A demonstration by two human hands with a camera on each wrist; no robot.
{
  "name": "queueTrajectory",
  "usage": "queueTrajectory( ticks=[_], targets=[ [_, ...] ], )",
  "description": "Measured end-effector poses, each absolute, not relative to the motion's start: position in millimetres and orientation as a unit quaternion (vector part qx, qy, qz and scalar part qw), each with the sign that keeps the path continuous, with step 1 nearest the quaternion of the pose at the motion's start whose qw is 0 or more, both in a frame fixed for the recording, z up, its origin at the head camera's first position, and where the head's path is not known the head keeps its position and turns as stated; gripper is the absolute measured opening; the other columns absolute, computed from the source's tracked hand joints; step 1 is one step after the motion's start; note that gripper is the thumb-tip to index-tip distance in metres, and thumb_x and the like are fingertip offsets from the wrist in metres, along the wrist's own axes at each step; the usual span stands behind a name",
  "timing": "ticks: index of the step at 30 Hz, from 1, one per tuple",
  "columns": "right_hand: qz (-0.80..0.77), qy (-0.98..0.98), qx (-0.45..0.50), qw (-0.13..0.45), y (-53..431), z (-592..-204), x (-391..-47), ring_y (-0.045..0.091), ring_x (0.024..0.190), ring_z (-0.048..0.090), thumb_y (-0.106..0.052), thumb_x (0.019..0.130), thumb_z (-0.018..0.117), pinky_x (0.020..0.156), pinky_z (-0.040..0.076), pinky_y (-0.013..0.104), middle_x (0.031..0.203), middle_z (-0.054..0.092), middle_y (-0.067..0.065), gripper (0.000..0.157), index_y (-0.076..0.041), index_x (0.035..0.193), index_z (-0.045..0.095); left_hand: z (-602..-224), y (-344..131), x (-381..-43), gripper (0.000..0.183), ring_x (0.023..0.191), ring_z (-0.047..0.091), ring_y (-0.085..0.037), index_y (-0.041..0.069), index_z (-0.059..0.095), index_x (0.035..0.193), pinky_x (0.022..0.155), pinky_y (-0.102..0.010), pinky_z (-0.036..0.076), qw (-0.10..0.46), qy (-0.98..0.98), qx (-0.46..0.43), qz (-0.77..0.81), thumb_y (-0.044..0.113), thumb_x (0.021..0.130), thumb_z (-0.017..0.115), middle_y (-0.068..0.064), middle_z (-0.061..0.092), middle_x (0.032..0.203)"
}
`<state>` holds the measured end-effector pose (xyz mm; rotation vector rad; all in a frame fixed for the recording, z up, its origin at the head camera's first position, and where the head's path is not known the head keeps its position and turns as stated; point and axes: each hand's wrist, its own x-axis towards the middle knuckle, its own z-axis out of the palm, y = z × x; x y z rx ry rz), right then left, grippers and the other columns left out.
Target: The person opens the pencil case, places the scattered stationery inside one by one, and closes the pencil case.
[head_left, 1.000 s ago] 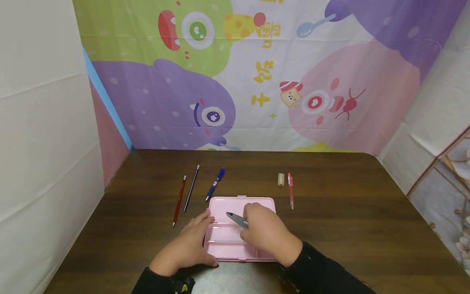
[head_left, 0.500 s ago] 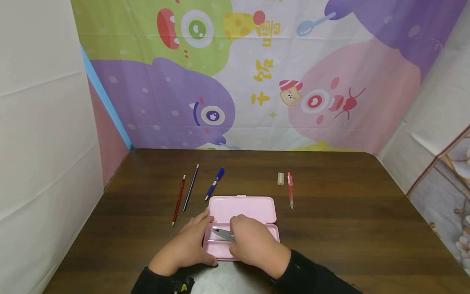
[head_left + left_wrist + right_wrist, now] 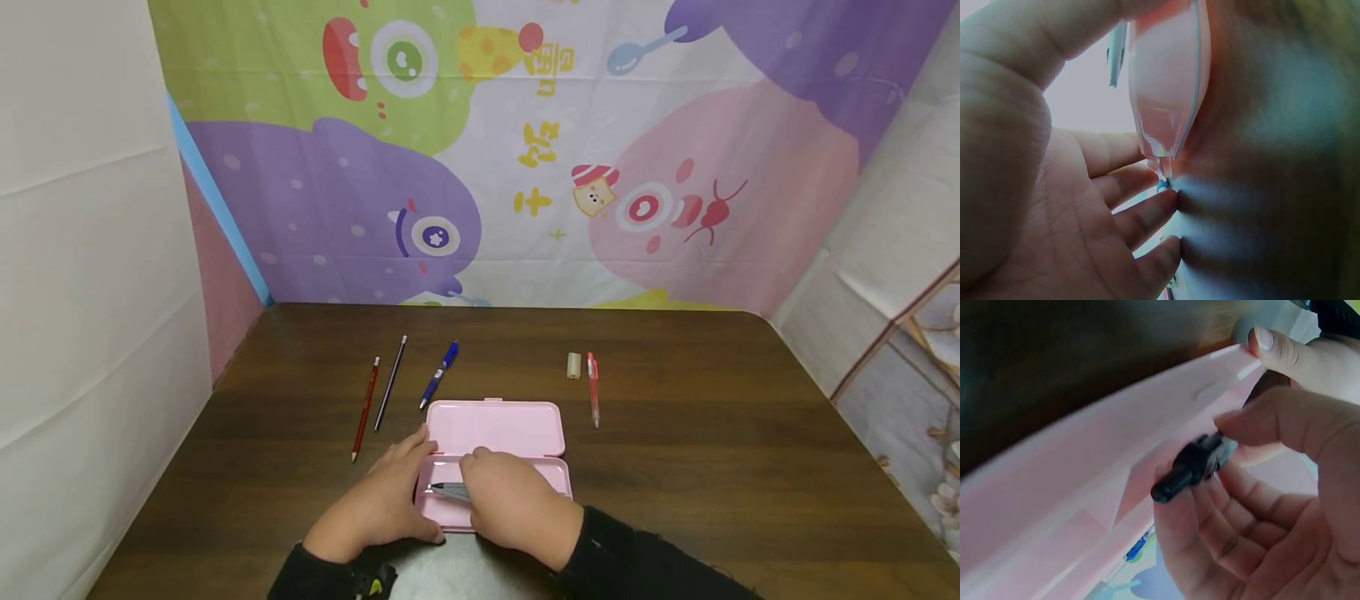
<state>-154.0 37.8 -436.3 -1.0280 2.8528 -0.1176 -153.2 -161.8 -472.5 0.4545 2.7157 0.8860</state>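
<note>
An open pink pencil case (image 3: 495, 426) lies near the table's front edge, lid folded back. My left hand (image 3: 386, 498) holds its left end, thumb at the front corner and fingers along the side by the hinge. In the right hand (image 3: 519, 506), pinched between thumb and fingers, is a grey pen (image 3: 452, 492) over the case's lower tray, its dark tip pointing left. The black clip end of the pen (image 3: 1191, 465) shows in the right wrist view. My right hand hides part of the tray; whether the pen touches its floor, I cannot tell.
Left of the lid lie a red pencil (image 3: 366, 410), a dark pencil (image 3: 391, 383) and a blue pen (image 3: 439, 375). A small beige block (image 3: 573, 366) and a red pen (image 3: 593, 390) are to the right. A cartoon-printed cloth (image 3: 540, 275) hangs behind the table.
My right hand has brought the grey pen from over the lid down and left to the lower tray, and the pen now lies closer to level across it. The left hand has stayed put.
</note>
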Motion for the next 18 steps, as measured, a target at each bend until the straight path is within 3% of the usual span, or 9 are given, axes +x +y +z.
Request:
queueTrajectory(
  ticks=[9,18],
  targets=[
    [0.008,0.914,-0.402,0.055,40.4,-435.3,-152.7,0.010,0.080,0.061,-0.019,0.087,0.069,0.074,0.054,0.031,0.089,0.065,-0.001,0.014,-0.012,0.100,0.067,-473.1,-160.6,-152.7,0.107,0.139,0.025,-0.049,0.005,0.044,0.143,0.107,-0.068,0.023,0.119,0.934,0.159,0.299,0.039,0.054,0.092,-0.015,0.026,0.158],
    [0.018,0.906,-0.420,0.058,40.5,-434.8,-153.2,0.008,0.081,0.060,-0.021,0.089,0.068,0.076,0.054,0.030,0.095,0.064,-0.001,0.018,-0.013,0.105,0.068,-472.4,-160.9,-152.0,0.107,0.139,0.024,-0.050,0.004,0.044,0.144,0.108,-0.068,0.021,0.123,0.932,0.159,0.302,0.039,0.055,0.092,-0.015,0.025,0.159]
  ],
)
